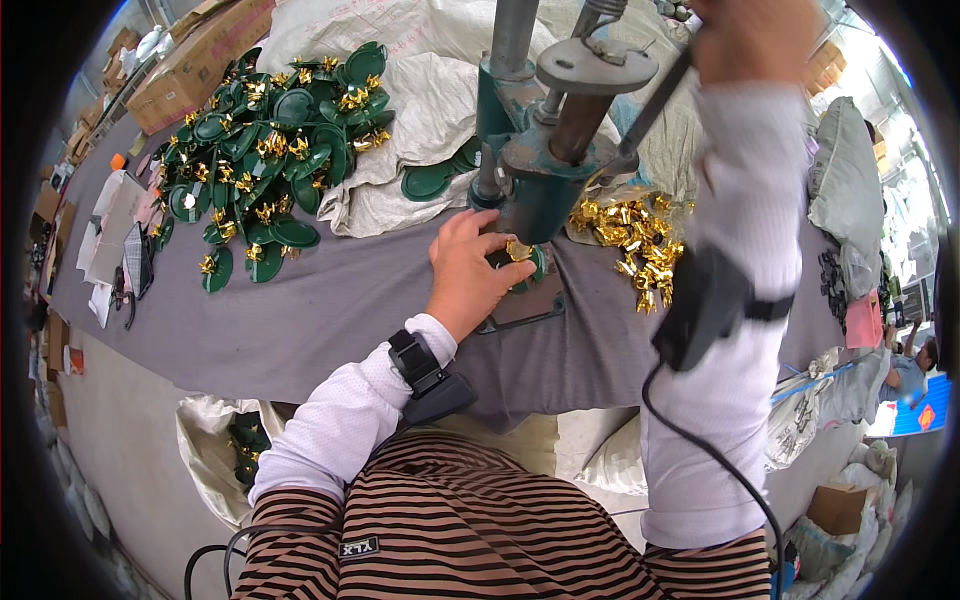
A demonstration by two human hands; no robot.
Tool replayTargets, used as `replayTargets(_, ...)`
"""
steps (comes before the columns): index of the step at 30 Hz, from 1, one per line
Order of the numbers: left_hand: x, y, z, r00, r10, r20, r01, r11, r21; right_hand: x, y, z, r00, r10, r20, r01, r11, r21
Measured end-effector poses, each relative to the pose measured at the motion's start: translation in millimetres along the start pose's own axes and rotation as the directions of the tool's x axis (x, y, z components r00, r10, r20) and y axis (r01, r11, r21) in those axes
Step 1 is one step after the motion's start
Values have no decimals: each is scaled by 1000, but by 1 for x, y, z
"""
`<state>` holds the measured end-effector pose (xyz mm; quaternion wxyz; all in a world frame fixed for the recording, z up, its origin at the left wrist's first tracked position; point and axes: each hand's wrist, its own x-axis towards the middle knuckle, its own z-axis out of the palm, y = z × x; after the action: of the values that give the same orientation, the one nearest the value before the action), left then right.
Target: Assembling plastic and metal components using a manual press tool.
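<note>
My left hand (465, 268) reaches under the ram of a green hand press (540, 185), pinching a small shiny gold piece (517, 250) between thumb and fingers. Beneath it a green plastic disc (541, 262) shows in part, above the press's base plate (530, 308). My right hand (752, 42), raised at the upper right and blurred, is closed round the end of the press lever (655, 103). To the right of the press lies a pile of loose gold pieces (640, 240). At the left is a heap of green discs (265, 160) with gold pieces on them.
Grey cloth (350, 300) covers the table. White woven sacks (410, 110) lie behind the press, two bare green discs (430, 180) on one. A cardboard box (200, 75) stands at the far left; papers (115, 235) lie nearer. Another person (908, 375) is at the far right.
</note>
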<state>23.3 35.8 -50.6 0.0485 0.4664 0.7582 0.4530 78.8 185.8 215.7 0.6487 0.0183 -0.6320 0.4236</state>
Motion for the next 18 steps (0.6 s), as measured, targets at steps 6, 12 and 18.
replayTargets(6,-5,-7,-15,1000,-17,-22,16,1000,-7,-185,-60,-134,991,14,133,8,987,-162)
replayTargets(12,-10,-20,-12,999,23,-38,-25,999,-33,-223,-50,-126,971,51,235,2,975,-221)
replayTargets(18,-5,-18,-5,999,30,-38,-35,992,-118,-45,-48,-61,987,144,-64,-142,989,46)
